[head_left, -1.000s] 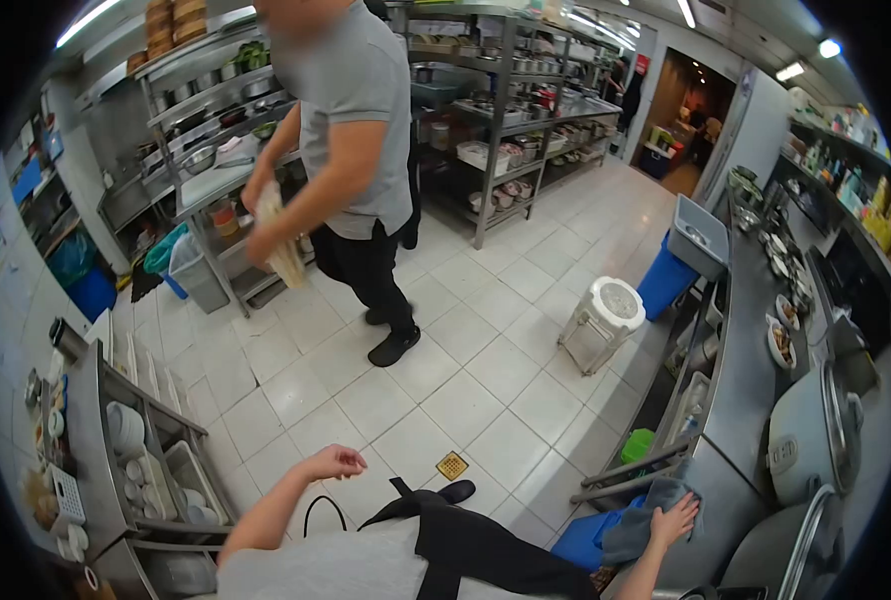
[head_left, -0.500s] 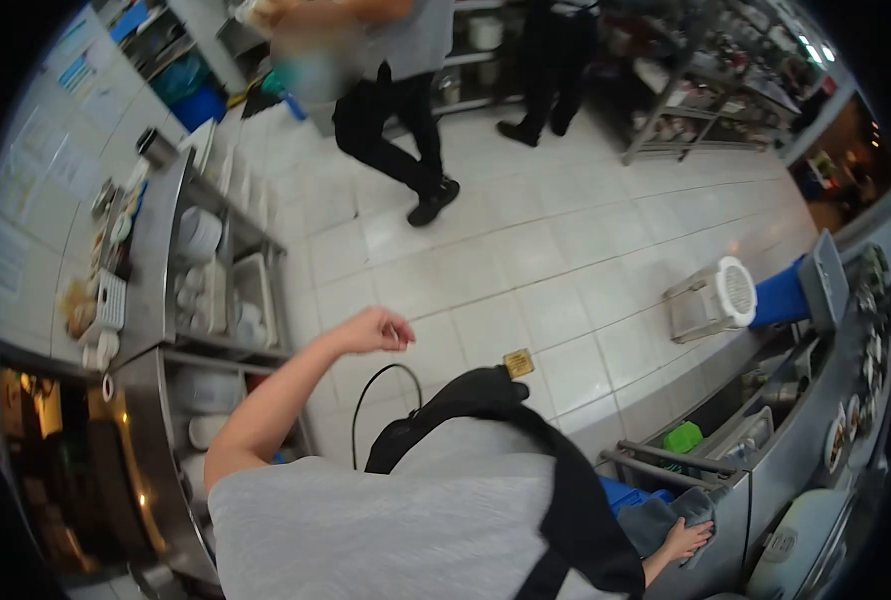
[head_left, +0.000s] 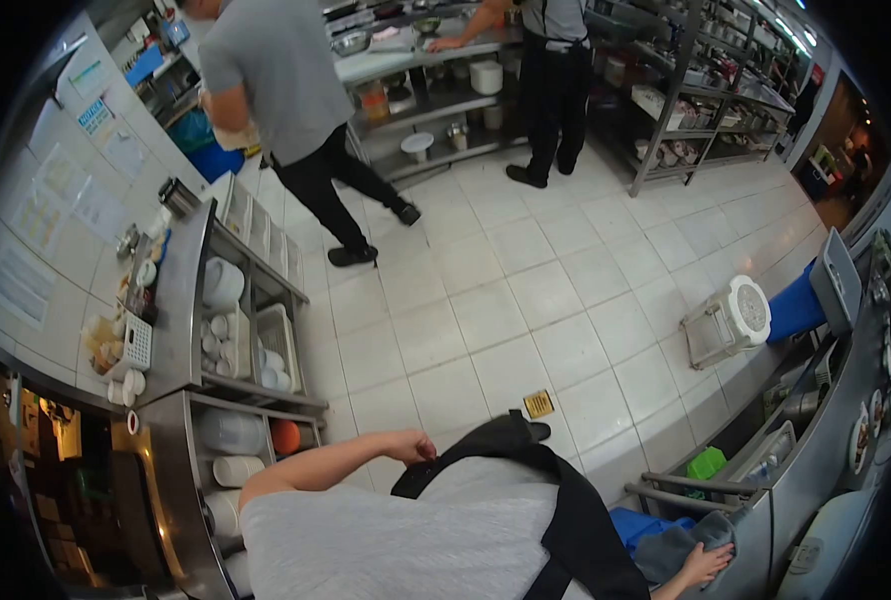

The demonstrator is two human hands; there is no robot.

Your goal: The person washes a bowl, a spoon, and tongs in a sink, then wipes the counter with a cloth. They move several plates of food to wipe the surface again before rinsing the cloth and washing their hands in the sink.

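My left hand [head_left: 413, 447] is closed, fingers curled in beside the edge of the black apron [head_left: 591, 505] worn over my grey shirt. What those fingers hold, if anything, is hidden. At the lower right, my right hand [head_left: 707, 564] lies with fingers stretched out on a crumpled grey cloth [head_left: 688, 545], at the edge of a steel counter [head_left: 756, 535]. A blue cloth [head_left: 646, 526] shows beside the grey one, below metal rails [head_left: 681, 495].
Steel shelving [head_left: 181, 350] with white dishes stands left. Two people work ahead, one in a grey shirt [head_left: 276, 75], the other by a long counter [head_left: 396, 65]. A white slotted appliance [head_left: 731, 320] and blue bin [head_left: 796, 300] stand right. A yellow label [head_left: 538, 404] marks the tiled floor.
My left hand has come down from over the floor to the apron. The black cord loop is out of sight. The person in grey appears further left; the view has tilted up.
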